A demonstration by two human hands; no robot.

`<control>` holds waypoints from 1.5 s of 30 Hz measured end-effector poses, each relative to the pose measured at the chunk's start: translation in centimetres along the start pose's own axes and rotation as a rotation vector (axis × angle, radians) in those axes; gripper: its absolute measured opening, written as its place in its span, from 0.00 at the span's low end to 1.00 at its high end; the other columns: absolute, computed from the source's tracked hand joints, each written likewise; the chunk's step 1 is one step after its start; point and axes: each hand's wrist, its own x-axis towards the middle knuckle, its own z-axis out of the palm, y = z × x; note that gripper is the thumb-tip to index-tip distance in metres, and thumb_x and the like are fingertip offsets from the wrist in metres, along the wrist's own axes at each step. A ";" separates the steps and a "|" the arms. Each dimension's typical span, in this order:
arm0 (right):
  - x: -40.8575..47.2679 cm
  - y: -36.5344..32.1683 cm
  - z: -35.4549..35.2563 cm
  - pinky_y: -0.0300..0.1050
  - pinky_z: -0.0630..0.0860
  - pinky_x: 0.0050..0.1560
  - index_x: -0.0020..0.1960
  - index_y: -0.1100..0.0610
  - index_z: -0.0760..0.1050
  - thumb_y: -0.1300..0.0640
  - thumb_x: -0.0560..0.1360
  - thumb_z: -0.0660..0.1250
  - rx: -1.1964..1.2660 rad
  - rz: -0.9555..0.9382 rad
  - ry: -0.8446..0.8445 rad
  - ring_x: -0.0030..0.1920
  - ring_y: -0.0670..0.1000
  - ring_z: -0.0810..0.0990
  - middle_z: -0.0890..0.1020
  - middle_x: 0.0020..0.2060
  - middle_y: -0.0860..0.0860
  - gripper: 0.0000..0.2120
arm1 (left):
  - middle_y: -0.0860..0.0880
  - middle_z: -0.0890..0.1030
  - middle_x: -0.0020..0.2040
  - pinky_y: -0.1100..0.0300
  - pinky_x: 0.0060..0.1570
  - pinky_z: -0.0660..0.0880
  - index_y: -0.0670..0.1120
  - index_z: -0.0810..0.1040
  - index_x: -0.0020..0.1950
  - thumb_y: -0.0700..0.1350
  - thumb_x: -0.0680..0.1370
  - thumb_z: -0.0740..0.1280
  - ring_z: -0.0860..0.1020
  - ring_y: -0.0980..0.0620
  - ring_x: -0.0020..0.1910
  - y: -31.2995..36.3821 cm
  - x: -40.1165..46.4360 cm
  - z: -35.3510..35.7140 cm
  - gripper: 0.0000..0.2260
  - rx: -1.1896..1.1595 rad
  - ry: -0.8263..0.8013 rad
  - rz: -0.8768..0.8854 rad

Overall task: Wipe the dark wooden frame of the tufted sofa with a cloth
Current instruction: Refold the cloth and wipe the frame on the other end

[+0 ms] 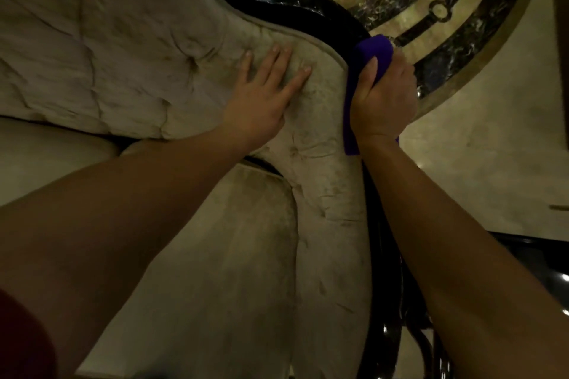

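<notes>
The tufted sofa back (107,49) is beige velvet, edged by a glossy dark wooden frame (295,1) that curves from top centre down to the right. My right hand (385,95) grips a purple cloth (374,51) and presses it onto the frame where the curve bends downward; a strip of cloth hangs below my wrist. My left hand (264,95) lies flat on the upholstery just left of the frame, fingers spread, holding nothing. The frame continues down under my right forearm, partly hidden.
A beige seat cushion (215,255) lies below the sofa back. Behind the sofa is a polished marble floor (477,148) with a dark curved inlay band (462,28). Another glossy dark edge (529,243) shows at the right.
</notes>
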 end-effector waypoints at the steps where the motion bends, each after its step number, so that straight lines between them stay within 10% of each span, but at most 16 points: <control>1: 0.7 -0.2 0.0 0.55 0.75 0.53 0.71 0.60 0.74 0.42 0.84 0.52 -0.010 -0.024 -0.012 0.56 0.59 0.81 0.82 0.58 0.58 0.27 | 0.37 0.56 0.83 0.32 0.76 0.53 0.52 0.54 0.84 0.48 0.79 0.64 0.56 0.38 0.82 -0.2 -0.1 -0.1 0.35 0.000 0.009 0.013; 9: 5.0 -4.7 0.2 0.55 0.74 0.44 0.58 0.59 0.81 0.44 0.86 0.50 -0.120 -0.184 -0.032 0.45 0.63 0.81 0.85 0.48 0.60 0.26 | 0.40 0.64 0.80 0.41 0.71 0.64 0.48 0.72 0.76 0.50 0.77 0.66 0.64 0.39 0.78 -2.6 0.4 -5.1 0.26 -0.154 -0.089 0.064; 23: 6.3 -8.8 -0.1 0.57 0.74 0.51 0.58 0.59 0.79 0.46 0.86 0.52 -0.192 -0.202 -0.201 0.51 0.64 0.81 0.84 0.53 0.61 0.22 | 0.35 0.77 0.68 0.39 0.73 0.66 0.38 0.83 0.59 0.38 0.78 0.66 0.68 0.34 0.75 -11.9 3.2 -17.9 0.11 -0.182 0.319 0.122; 30: 6.4 -8.9 -0.6 0.58 0.75 0.46 0.55 0.61 0.78 0.47 0.86 0.55 -0.180 -0.174 -0.252 0.46 0.65 0.80 0.83 0.48 0.63 0.20 | 0.38 0.71 0.75 0.40 0.68 0.71 0.46 0.72 0.75 0.53 0.82 0.62 0.73 0.36 0.70 -17.9 6.1 -21.0 0.23 0.025 0.091 0.242; 35: 6.5 -8.7 -0.5 0.57 0.73 0.50 0.57 0.60 0.78 0.47 0.86 0.54 -0.199 -0.159 -0.296 0.48 0.63 0.79 0.83 0.50 0.61 0.20 | 0.44 0.81 0.57 0.52 0.44 0.73 0.56 0.68 0.77 0.69 0.79 0.59 0.80 0.40 0.51 -20.6 9.9 -21.2 0.29 0.078 -0.083 0.133; 45: 5.8 -13.5 2.2 0.58 0.70 0.61 0.58 0.56 0.78 0.46 0.85 0.55 -0.128 -0.209 -0.184 0.55 0.60 0.78 0.83 0.54 0.57 0.18 | 0.52 0.75 0.33 0.56 0.34 0.72 0.51 0.77 0.40 0.84 0.69 0.45 0.76 0.48 0.32 -19.6 11.5 -19.7 0.40 0.058 0.021 -0.100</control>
